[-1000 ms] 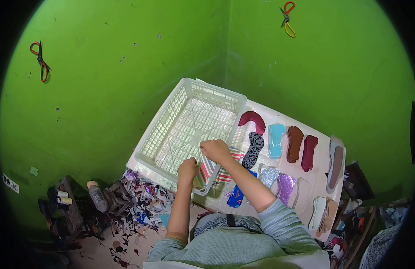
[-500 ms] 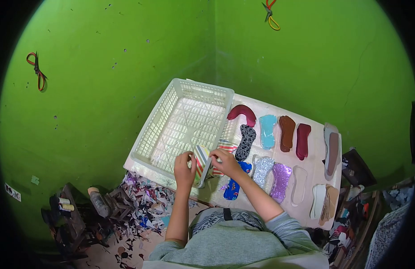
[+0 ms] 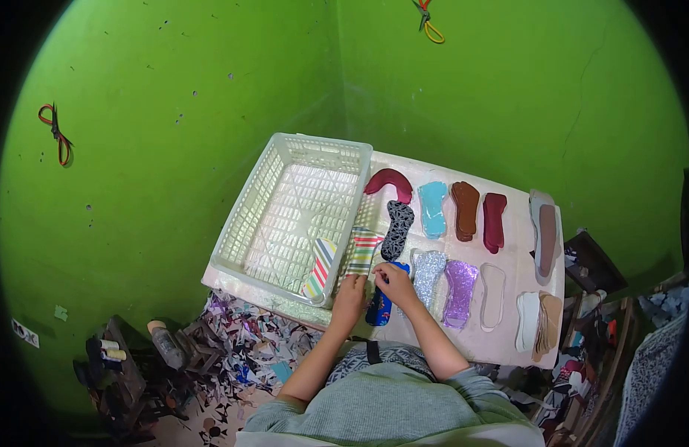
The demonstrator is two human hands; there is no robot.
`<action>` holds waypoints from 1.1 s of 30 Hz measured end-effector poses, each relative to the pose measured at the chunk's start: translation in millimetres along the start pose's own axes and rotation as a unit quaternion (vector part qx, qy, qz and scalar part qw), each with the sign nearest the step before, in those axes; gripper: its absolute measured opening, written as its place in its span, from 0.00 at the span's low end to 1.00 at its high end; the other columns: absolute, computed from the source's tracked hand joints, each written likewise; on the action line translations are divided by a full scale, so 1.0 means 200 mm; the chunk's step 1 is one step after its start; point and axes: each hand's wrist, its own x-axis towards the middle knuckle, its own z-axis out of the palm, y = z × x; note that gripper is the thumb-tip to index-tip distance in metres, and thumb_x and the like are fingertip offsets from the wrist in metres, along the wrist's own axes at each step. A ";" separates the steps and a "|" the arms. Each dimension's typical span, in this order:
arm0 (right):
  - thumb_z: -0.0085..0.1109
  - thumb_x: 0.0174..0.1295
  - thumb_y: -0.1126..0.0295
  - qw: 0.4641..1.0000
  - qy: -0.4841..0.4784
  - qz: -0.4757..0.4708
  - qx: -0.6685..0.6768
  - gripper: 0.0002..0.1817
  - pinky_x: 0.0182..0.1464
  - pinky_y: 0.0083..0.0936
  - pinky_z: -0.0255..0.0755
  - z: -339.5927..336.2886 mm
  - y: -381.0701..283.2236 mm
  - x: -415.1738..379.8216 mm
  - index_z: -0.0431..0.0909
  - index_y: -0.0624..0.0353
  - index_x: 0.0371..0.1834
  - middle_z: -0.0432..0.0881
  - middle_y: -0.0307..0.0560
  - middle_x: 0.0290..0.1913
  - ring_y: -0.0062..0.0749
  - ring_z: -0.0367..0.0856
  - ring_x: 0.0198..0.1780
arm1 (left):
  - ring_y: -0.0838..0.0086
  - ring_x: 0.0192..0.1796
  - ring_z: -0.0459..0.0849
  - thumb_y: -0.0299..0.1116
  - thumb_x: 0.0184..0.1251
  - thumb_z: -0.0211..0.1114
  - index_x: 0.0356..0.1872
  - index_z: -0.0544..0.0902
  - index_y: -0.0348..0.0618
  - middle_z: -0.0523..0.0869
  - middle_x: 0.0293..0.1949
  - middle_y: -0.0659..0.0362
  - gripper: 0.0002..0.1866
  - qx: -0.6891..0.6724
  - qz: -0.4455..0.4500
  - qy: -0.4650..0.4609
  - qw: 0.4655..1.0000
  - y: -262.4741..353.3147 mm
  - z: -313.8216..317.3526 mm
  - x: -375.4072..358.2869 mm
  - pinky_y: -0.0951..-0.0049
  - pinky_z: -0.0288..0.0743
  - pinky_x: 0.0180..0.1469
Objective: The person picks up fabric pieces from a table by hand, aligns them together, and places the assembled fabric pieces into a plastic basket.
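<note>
A striped sole-shaped piece (image 3: 320, 267) lies in the front right corner of the pale plastic basket (image 3: 365, 158). More striped pieces (image 3: 363, 249) lie on the table just right of the basket. My left hand (image 3: 349, 296) is at their near end, its fingers closed on the edge of the striped material. Close by on the right, my right hand (image 3: 393, 283) has its fingers curled into a pinch; what is between them, if anything, is too small to make out. Under the right hand, a blue printed piece (image 3: 379, 309) is partly covered.
Sole-shaped stacks fill the table: black patterned (image 3: 397, 229), turquoise (image 3: 433, 209), brown (image 3: 465, 211), silver glitter (image 3: 428, 274) and purple glitter (image 3: 459, 293). A curved maroon stack (image 3: 390, 179) touches the basket's side. Scraps (image 3: 251, 343) cover the floor at left. Snips (image 3: 56, 134) hang on the wall.
The striped piece that was held over the basket's edge now lies inside it. Both hands have moved right and down to the striped pieces on the table. The view has shifted slightly.
</note>
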 end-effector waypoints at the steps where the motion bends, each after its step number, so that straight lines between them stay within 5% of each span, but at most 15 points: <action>1: 0.55 0.54 0.75 1.000 -0.005 0.006 -0.005 0.05 0.34 0.25 0.73 0.00 0.00 0.00 0.76 0.61 0.34 0.78 0.50 0.28 0.35 0.79 0.30 | 0.55 0.45 0.76 0.22 0.48 0.59 0.45 0.73 0.39 0.76 0.42 0.47 0.19 0.002 -0.006 -0.008 1.000 -0.02 0.03 0.00 0.61 0.71 0.48; 5: 0.55 0.54 0.75 1.000 -0.009 0.004 0.007 0.05 0.34 0.26 0.73 -0.01 0.01 0.00 0.76 0.61 0.34 0.78 0.50 0.28 0.37 0.79 0.30 | 0.55 0.47 0.76 0.23 0.46 0.61 0.48 0.72 0.40 0.74 0.47 0.46 0.22 0.056 -0.006 -0.001 0.998 -0.10 0.10 0.01 0.59 0.70 0.50; 10: 0.55 0.53 0.75 1.000 -0.029 0.008 -0.001 0.05 0.34 0.27 0.73 0.00 0.01 -0.01 0.76 0.61 0.33 0.79 0.51 0.29 0.38 0.80 0.30 | 0.52 0.51 0.74 0.23 0.46 0.62 0.53 0.69 0.45 0.68 0.54 0.46 0.28 0.010 -0.108 -0.105 0.989 -0.20 0.17 -0.01 0.59 0.70 0.51; 26: 0.55 0.53 0.73 0.999 -0.043 0.008 0.023 0.05 0.30 0.29 0.71 0.03 0.07 0.01 0.76 0.60 0.33 0.79 0.51 0.28 0.39 0.78 0.27 | 0.51 0.50 0.74 0.22 0.46 0.62 0.54 0.72 0.46 0.70 0.52 0.46 0.28 0.080 -0.118 -0.089 0.986 -0.21 0.20 -0.01 0.59 0.69 0.52; 33: 0.55 0.54 0.73 0.998 -0.055 0.019 0.026 0.05 0.31 0.28 0.71 0.03 0.07 0.02 0.76 0.61 0.33 0.79 0.50 0.29 0.37 0.78 0.27 | 0.57 0.50 0.75 0.27 0.50 0.59 0.45 0.76 0.44 0.76 0.45 0.52 0.17 0.090 -0.083 -0.088 0.989 -0.14 0.12 0.03 0.63 0.71 0.50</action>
